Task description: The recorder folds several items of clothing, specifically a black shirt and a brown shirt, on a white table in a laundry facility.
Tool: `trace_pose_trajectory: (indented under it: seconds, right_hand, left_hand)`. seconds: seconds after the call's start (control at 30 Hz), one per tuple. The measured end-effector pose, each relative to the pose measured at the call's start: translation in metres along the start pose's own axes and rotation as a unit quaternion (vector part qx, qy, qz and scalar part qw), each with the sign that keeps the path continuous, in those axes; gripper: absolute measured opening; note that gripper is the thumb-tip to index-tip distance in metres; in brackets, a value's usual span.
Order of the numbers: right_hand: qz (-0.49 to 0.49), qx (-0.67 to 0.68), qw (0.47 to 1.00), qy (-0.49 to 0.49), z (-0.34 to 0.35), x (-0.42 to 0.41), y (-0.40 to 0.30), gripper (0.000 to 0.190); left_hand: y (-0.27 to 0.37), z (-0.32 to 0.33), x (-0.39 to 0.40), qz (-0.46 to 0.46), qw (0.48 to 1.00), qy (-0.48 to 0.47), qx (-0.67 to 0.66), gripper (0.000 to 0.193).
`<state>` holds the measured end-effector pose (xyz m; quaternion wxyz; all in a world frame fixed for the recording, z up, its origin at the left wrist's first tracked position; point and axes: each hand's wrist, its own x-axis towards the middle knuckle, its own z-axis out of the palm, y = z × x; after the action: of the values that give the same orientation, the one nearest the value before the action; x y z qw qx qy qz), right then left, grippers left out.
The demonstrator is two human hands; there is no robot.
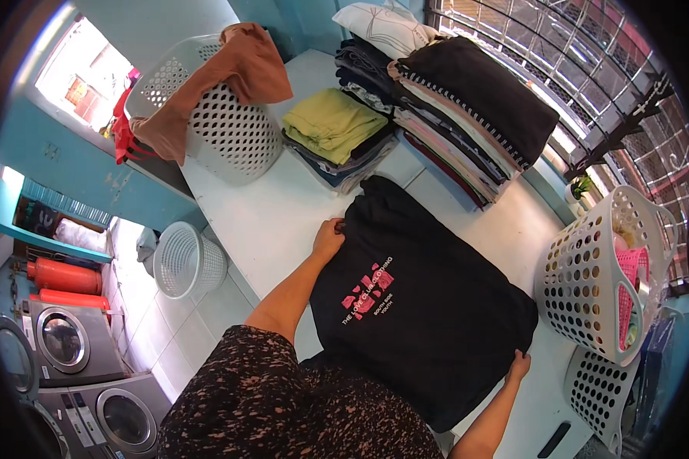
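A black shirt (436,275) with a pink print and white writing lies spread over the white table (235,229), its near part close against my body. My left hand (328,238) grips its edge on the left side, near the far corner. At the right side, my right hand (518,366) pinches the opposite edge. Beyond the shirt sits a pile of folded clothes with a yellow-green garment (333,126) on top. Right of that pile rises a taller stack of folded clothes topped by a dark brown garment (482,92).
A brown garment (224,86) drapes over a white perforated basket (235,137) at the table's far left. Another white basket (574,281) holding a pink one stands right. Washing machines (63,344) and a round basket (178,261) are at left. A barred window (568,57) lies beyond.
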<state>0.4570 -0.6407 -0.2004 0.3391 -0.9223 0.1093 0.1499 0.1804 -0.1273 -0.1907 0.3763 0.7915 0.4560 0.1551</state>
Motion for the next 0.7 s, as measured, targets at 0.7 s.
trace_pose_trajectory:
  seconds: [0.7]
  right_hand:
    - [0.161, 0.434, 0.878, 0.125, -0.084, -0.082, 0.122, 0.046]
  left_hand:
    - [0.079, 0.023, 0.009, 0.120, 0.992, 0.041, 0.026, 0.022]
